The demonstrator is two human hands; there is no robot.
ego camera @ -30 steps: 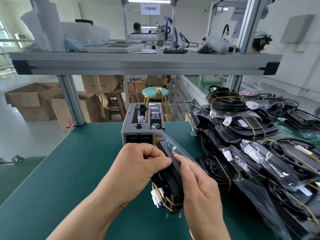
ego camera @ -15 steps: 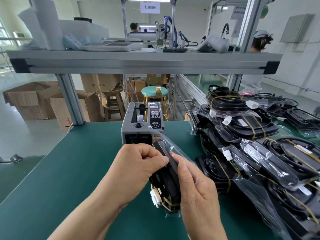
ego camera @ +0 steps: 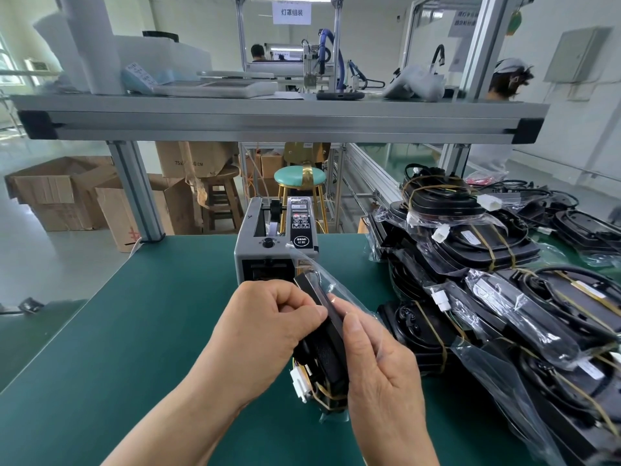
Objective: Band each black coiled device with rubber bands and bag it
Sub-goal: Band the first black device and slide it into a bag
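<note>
Head view, lower centre: left hand (ego camera: 268, 326) and right hand (ego camera: 381, 378), fingers (ego camera: 295, 306) curled, pinch the bag (ego camera: 331, 280) round the banded device (ego camera: 327, 358), apparently seated; next, seal it.

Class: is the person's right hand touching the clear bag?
Touching. The head view shows the right hand with its thumb pressed on the clear bag over the black device.

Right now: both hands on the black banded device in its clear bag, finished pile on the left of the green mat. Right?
No. Head view: the pile of bagged black devices lies on the right of the green mat. The rest holds.
</note>
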